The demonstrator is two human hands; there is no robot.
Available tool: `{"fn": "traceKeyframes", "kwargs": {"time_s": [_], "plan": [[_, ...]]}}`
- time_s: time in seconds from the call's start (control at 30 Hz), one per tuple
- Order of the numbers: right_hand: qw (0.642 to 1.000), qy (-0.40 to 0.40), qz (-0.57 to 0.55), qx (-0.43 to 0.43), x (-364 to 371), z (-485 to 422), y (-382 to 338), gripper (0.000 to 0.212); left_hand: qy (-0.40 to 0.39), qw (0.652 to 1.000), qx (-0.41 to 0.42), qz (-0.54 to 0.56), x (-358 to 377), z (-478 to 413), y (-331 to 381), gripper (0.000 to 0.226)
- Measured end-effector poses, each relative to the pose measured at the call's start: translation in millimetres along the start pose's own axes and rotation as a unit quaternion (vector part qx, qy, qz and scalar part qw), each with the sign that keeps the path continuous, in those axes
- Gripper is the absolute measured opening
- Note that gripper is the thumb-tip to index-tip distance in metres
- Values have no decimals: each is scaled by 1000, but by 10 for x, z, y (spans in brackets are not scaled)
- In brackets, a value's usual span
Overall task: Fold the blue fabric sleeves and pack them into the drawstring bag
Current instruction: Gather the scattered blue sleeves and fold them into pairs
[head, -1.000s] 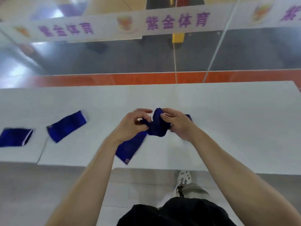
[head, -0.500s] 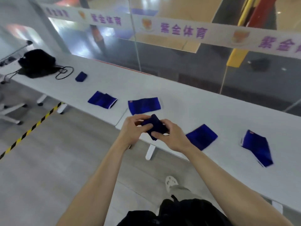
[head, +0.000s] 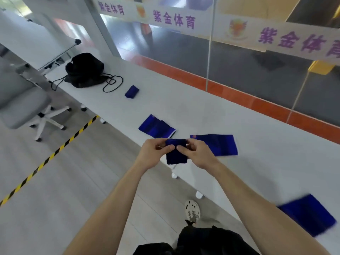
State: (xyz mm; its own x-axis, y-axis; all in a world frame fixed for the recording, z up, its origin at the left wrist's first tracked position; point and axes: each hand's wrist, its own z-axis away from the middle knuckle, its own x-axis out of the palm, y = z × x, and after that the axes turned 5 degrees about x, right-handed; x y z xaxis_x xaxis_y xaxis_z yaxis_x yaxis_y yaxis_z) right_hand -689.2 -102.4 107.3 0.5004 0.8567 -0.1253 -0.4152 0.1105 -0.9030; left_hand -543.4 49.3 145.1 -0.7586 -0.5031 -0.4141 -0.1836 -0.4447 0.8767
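Observation:
My left hand (head: 154, 153) and my right hand (head: 198, 153) both pinch a folded blue sleeve (head: 176, 157) in the air by the near edge of the long white table (head: 184, 105). Flat blue sleeves lie on the table: one (head: 156, 127) just beyond my hands, one (head: 219, 144) to the right of them, and one (head: 306, 214) at the near right. A small folded blue sleeve (head: 132, 91) rests further left. The black drawstring bag (head: 85, 69) sits at the table's far left end, its cords trailing towards that folded sleeve.
A grey office chair (head: 24, 105) stands at left on the floor. Yellow-black tape (head: 49, 159) runs across the floor. A glass wall with an orange base strip (head: 239, 92) backs the table. My shoe (head: 192, 211) is below the table's edge.
The view has swung left along the table, bringing the drawstring bag closer. Both hands have kept hold of the sleeve, which went from a loose hanging piece to a compact fold.

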Motion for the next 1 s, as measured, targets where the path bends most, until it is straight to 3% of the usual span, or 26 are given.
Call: {"fn": "traceKeyframes", "kwargs": {"time_s": [0.1, 0.17, 0.3, 0.43, 0.53, 0.63, 0.7, 0.8, 0.93, 1.0], "plan": [[999, 29, -36, 16, 97, -453, -203, 20, -9, 999, 20, -41, -162, -418, -25, 37], [996, 73, -37, 27, 133, -703, -324, 20, -41, 997, 33, -54, -183, -610, -19, 33], [999, 32, -13, 39, 200, -1189, -548, 29, -74, 985, 61, -141, -400, -1087, -155, 40], [995, 87, 6, 49, 375, -1730, -556, 24, -130, 976, 55, -163, -736, -1656, -341, 54], [988, 101, -88, 80, 594, -2192, -582, 36, -78, 988, 59, -122, -1024, -2102, -503, 47], [981, 90, -126, 119, 795, -2719, -709, 30, -46, 996, 40, -68, -1343, -2561, -800, 37], [980, 123, -73, 137, 931, -3030, -754, 26, -24, 996, 17, -86, -1543, -2858, -964, 23], [966, 149, 157, 140, 1071, -3250, -706, 31, 23, 990, -2, -137, -1774, -3332, -1161, 17], [921, 142, 326, 156, 1122, -3322, -519, 46, -25, 977, 27, -212, -1814, -4002, -1334, 20], [896, 121, 386, 182, 1099, -3329, -362, 53, -42, 948, 77, -307, -1773, -4231, -1427, 18]]}}
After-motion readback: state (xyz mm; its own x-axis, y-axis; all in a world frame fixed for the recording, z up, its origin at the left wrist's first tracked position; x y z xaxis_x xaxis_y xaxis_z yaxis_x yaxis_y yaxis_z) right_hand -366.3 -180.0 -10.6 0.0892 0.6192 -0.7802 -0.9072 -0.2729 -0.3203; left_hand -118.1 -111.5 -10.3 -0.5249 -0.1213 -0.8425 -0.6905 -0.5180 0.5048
